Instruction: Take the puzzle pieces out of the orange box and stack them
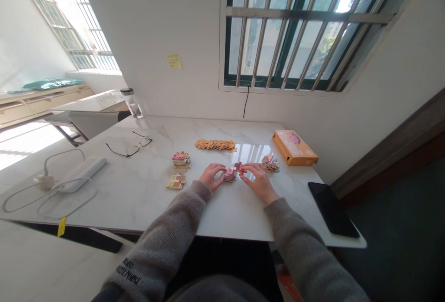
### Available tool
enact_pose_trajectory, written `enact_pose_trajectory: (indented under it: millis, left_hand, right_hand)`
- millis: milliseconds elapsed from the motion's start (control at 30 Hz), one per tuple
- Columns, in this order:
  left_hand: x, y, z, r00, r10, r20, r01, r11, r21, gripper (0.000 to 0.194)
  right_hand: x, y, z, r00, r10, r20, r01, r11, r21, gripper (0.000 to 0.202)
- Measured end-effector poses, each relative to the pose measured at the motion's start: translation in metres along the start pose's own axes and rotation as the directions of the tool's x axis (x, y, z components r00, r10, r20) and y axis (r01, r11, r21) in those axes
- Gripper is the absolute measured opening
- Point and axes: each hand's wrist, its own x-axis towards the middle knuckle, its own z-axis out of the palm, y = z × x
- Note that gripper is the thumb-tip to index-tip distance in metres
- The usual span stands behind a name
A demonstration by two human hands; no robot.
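Observation:
My left hand (212,176) pinches the left side of a small stack of pink jigsaw puzzle pieces (229,175) on the white table. A red puzzle piece (239,168) is gripped between the thumb and fingers of my right hand (259,181), right beside that stack. To the left stand a taller pile of puzzle pieces (181,161) and, nearer me, a lower pile (175,181). Another heap of pieces (270,163) lies just beyond my right hand. Behind both hands stretches a leaning row of orange-brown pieces (215,145).
An orange box (295,147) sits at the back right, with a black phone (333,208) near the right edge. On the left lie eyeglasses (129,148) and a white power strip (83,175) with a looped cable. A bottle (132,103) stands at the far left corner.

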Motion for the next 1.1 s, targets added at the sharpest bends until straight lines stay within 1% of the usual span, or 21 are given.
enact_pose_trajectory:
  millis: [100,133,200,267,333,467,633,700,800,867,933,967,1000,1067,1100]
  left_hand:
    - [-0.001,-0.003,0.003,0.999,-0.007,0.042,0.007,1.0,0.008,0.024]
    - [-0.002,-0.004,0.004,0.999,-0.011,0.05,0.011,1.0,0.008,0.025]
    - [-0.002,-0.004,0.005,0.998,-0.022,0.055,0.021,1.0,0.008,0.025]
    - [-0.003,-0.005,0.006,0.998,-0.031,0.055,0.03,1.0,0.009,0.026]
    - [-0.003,-0.005,0.006,0.998,-0.034,0.055,0.034,0.999,0.012,0.026]
    - [-0.003,-0.006,0.007,0.997,-0.039,0.064,0.038,0.999,0.02,0.025]
    - [-0.003,-0.006,0.006,0.996,-0.042,0.077,0.04,0.999,0.028,0.026]
    - [-0.003,-0.005,0.005,0.996,-0.051,0.074,0.049,0.998,0.033,0.029]
    - [-0.002,-0.004,0.004,0.995,-0.066,0.073,0.063,0.997,0.041,0.033]
    - [-0.003,-0.002,0.004,0.995,-0.064,0.071,0.062,0.997,0.038,0.033]
    - [-0.003,-0.002,0.004,0.996,-0.052,0.069,0.05,0.998,0.032,0.031]
    - [-0.003,-0.002,0.005,0.997,-0.048,0.065,0.046,0.998,0.031,0.03]
    - [-0.003,-0.002,0.005,0.997,-0.044,0.064,0.042,0.999,0.033,0.03]
    - [-0.003,-0.003,0.005,0.997,-0.041,0.067,0.038,0.998,0.041,0.028]
    - [-0.003,-0.004,0.006,0.997,-0.042,0.07,0.039,0.998,0.045,0.027]
  right_hand:
    - [0.0,0.021,-0.014,0.988,0.096,-0.119,-0.112,0.984,-0.136,0.018]
    - [0.0,0.028,-0.02,0.976,0.143,-0.167,-0.173,0.967,-0.185,0.018]
    - [-0.002,0.041,-0.03,0.948,0.225,-0.227,-0.281,0.924,-0.261,0.021]
    - [-0.004,0.052,-0.038,0.921,0.289,-0.263,-0.364,0.878,-0.312,0.024]
    - [-0.005,0.06,-0.043,0.9,0.336,-0.28,-0.419,0.842,-0.338,0.027]
    - [-0.006,0.066,-0.045,0.882,0.385,-0.272,-0.462,0.816,-0.346,0.03]
    - [-0.006,0.065,-0.045,0.87,0.423,-0.254,-0.49,0.801,-0.344,0.032]
    - [-0.005,0.063,-0.045,0.867,0.418,-0.271,-0.494,0.789,-0.366,0.03]
    - [-0.004,0.054,-0.039,0.88,0.352,-0.318,-0.46,0.799,-0.388,0.029]
    - [-0.004,0.041,-0.029,0.906,0.304,-0.294,-0.4,0.843,-0.359,0.027]
    - [-0.004,0.024,-0.014,0.955,0.237,-0.179,-0.282,0.912,-0.297,0.023]
    - [-0.004,0.014,-0.006,0.98,0.178,-0.09,-0.196,0.946,-0.258,0.023]
    - [-0.005,0.004,0.002,0.992,0.123,0.0,-0.12,0.969,-0.215,0.023]
    - [-0.005,-0.013,0.016,0.988,0.02,0.155,0.002,0.99,-0.142,0.026]
    - [-0.005,-0.019,0.021,0.983,0.0,0.185,0.022,0.992,-0.121,0.028]
